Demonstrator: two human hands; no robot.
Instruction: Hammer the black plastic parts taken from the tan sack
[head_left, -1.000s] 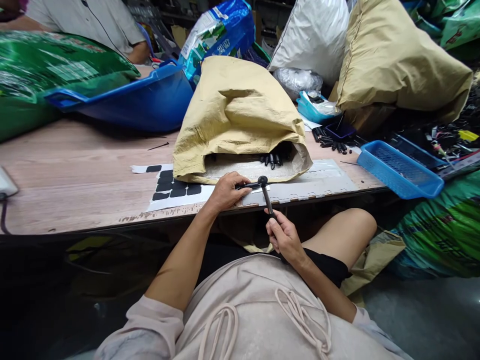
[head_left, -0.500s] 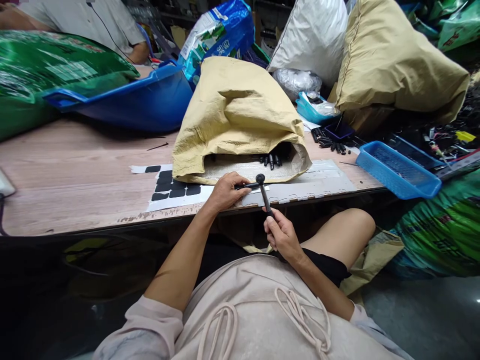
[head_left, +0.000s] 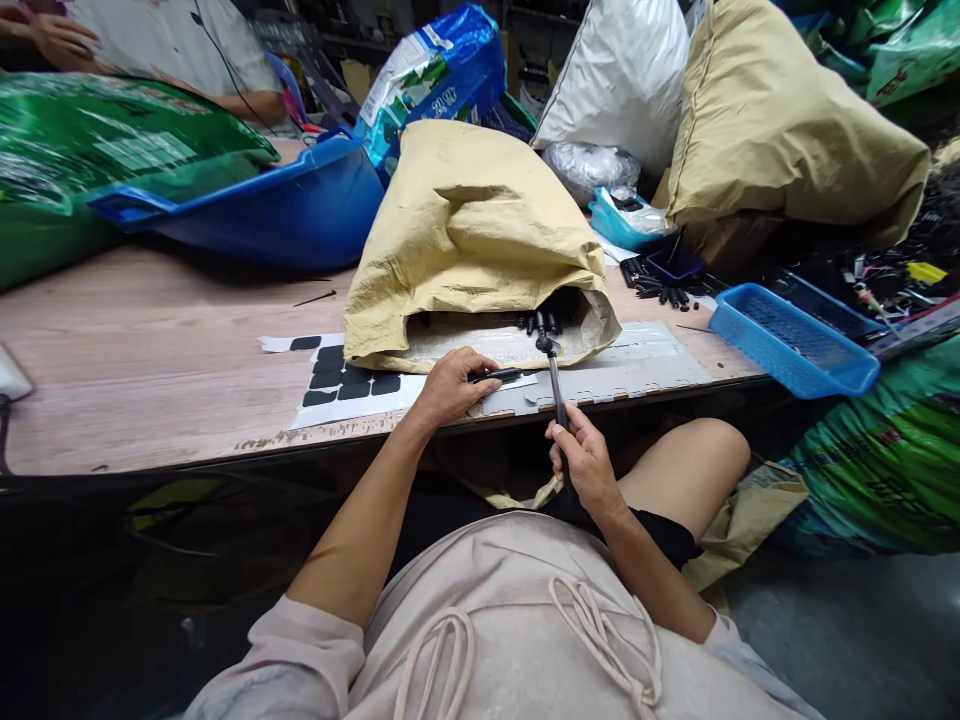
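Observation:
My left hand (head_left: 459,385) rests at the table's front edge, its fingers closed on a thin black rod (head_left: 504,375) that points right. My right hand (head_left: 585,455) is wrapped round the dark handle of a rod-like tool (head_left: 556,385) with a round black head, held upright just right of the thin rod. The tool's head is at the mouth of a tan sack (head_left: 480,240) lying open toward me. Several black pieces (head_left: 551,322) lie inside the sack. A white sheet with black rounded stickers (head_left: 349,380) lies left of my left hand.
A blue basin (head_left: 255,215) and green bag (head_left: 135,150) stand at the left. A blue basket (head_left: 795,340) sits at the right edge, near loose black parts (head_left: 660,285). Behind are a white sack (head_left: 615,80) and another tan sack (head_left: 787,130). A person's arm (head_left: 251,105) shows far left.
My right hand has moved right with the tool, whose head is now off the thin rod and at the sack's mouth. My left hand has barely moved.

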